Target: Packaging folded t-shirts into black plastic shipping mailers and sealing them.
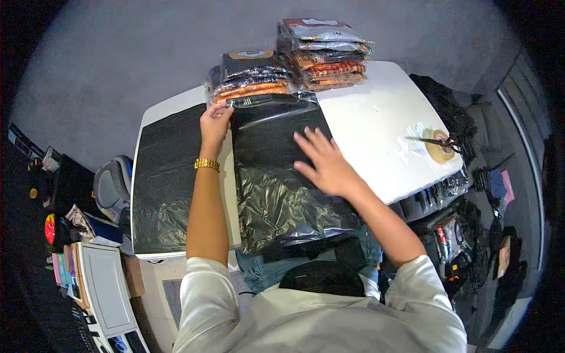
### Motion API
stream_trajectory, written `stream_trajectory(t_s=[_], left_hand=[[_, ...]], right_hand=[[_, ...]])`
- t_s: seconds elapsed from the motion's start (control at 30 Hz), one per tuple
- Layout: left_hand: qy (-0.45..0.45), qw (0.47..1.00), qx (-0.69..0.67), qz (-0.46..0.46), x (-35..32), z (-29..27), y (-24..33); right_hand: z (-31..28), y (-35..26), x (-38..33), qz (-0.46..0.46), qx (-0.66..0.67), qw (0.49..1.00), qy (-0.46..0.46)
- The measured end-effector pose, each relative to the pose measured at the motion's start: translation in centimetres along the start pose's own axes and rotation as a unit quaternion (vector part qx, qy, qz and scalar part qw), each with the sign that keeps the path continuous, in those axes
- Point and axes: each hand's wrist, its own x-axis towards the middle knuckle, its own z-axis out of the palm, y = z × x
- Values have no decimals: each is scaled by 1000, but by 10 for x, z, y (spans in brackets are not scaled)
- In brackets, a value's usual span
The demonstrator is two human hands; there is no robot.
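Note:
In front of me a black plastic bag (276,194) lies on the white table, smooth at its far part and crinkled toward me. My left hand (215,120) pinches its far left corner, where a strip of clear film shows. With fingers spread, my right hand (322,162) is over the right half of the bag; whether the palm touches the plastic I cannot tell. Another black plastic bag (168,182) is spread flat to the left. Just beyond my left hand stands a stack of folded garments in clear bags (250,76).
A taller stack of bagged garments (323,56) stands at the far edge of the white table (376,129). Toward the right lie a roll of tape (440,154) and black scissors (438,141). Dark bagged items (453,241) crowd the right side; a white cabinet (106,276) stands lower left.

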Motion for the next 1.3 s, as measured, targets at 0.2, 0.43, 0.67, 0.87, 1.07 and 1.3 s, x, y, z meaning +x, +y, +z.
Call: stream_trajectory(t_s=[0.2, 0.43, 0.67, 0.87, 1.07, 1.3], left_hand=[[150, 968, 116, 164, 14, 10, 6], [-204, 890, 283, 295, -84, 56, 74], [-283, 754, 552, 217, -214, 23, 59], [-256, 758, 570, 186, -225, 33, 60], [-225, 760, 589, 160, -198, 14, 59], [-62, 921, 370, 108, -53, -8, 30]], right_hand=[[2, 35, -30, 141, -62, 988, -4], [-7, -5, -52, 14, -16, 1000, 15], [-5, -12, -62, 27, -55, 998, -25], [9, -26, -38, -41, -34, 998, 21], [-4, 17, -17, 42, -8, 998, -51], [19, 125, 107, 110, 236, 949, 176]])
